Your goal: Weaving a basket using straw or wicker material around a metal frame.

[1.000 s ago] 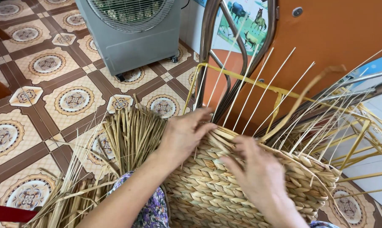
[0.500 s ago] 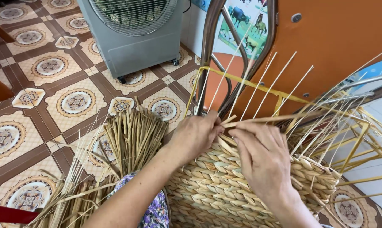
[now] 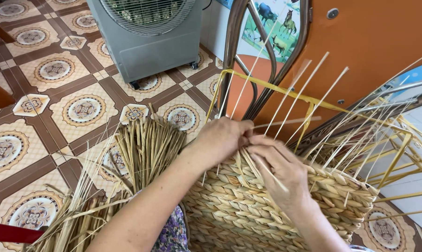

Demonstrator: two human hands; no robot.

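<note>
A half-woven straw basket on a yellow metal frame lies in front of me, with thin pale stakes sticking up from its rim. My left hand and my right hand meet at the basket's upper left rim. Both pinch the same dried straw strand, which runs out to the right between the stakes. The fingertips of the two hands touch each other.
A bundle of loose dried straw lies on the patterned tile floor at my left. A grey fan unit stands at the back. A brown chair frame and an orange panel rise behind the basket.
Both hands have moved up from the woven side to the rim and come together. They have taken hold of one straw strand, now stretched out to the right.
</note>
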